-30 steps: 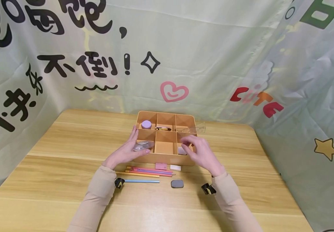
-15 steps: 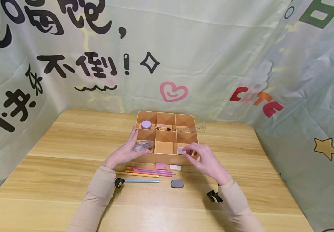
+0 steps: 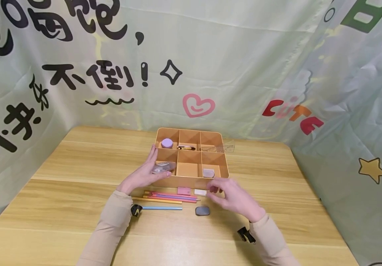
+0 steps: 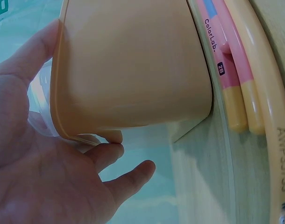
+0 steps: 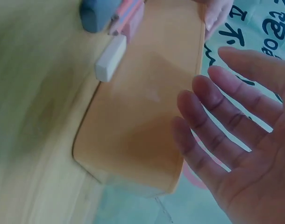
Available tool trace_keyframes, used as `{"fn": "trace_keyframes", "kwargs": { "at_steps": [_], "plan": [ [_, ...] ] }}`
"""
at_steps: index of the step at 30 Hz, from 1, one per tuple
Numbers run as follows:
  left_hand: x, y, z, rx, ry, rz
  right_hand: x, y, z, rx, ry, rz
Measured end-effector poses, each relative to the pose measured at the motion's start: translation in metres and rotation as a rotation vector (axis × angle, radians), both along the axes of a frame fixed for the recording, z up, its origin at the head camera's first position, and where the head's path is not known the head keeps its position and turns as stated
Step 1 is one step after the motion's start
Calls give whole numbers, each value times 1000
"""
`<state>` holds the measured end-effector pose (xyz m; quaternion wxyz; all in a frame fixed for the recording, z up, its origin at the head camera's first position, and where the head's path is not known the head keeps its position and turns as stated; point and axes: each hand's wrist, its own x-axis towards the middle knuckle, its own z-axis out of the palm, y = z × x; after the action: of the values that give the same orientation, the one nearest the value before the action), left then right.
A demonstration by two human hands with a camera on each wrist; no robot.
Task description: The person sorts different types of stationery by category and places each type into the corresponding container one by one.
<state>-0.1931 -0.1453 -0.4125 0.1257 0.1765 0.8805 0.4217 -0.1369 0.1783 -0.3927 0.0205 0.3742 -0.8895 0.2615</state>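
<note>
The orange organizer box (image 3: 191, 182) has several compartments. My left hand (image 3: 142, 174) rests at its left front corner, thumb at the front rim and fingers along the side. A clear package (image 3: 163, 167) lies under this hand's edge in the front left compartment. My right hand (image 3: 234, 197) hovers at the box's right front, fingers loosely bent and holding nothing. Nearest its fingertips lies a white eraser (image 3: 199, 192), in front of the box. A small pale block (image 3: 208, 173) sits in the front right compartment.
Pencils (image 3: 171, 198), a pink eraser (image 3: 183, 190), a blue stick (image 3: 162, 208) and a dark grey rounded block (image 3: 202, 211) lie before the box. Inside are a purple-lidded jar (image 3: 167, 143) and a yellow-black item (image 3: 186, 147). A transparent ruler (image 3: 229, 146) juts out at right.
My right hand has drawn back from the front right compartment toward the table before the box, leaving the pale block in view there. The left hand has kept its place.
</note>
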Motion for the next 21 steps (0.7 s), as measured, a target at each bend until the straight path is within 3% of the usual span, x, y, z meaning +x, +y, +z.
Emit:
{"fn": "trace_keyframes", "kwargs": {
  "at_steps": [9,21],
  "plan": [
    [1,0,0,10,-7,1,5,-5,-11,97,-120,30],
    [0,0,-1,16,3,1,5,-12,-21,182,-196,52]
  ]
}}
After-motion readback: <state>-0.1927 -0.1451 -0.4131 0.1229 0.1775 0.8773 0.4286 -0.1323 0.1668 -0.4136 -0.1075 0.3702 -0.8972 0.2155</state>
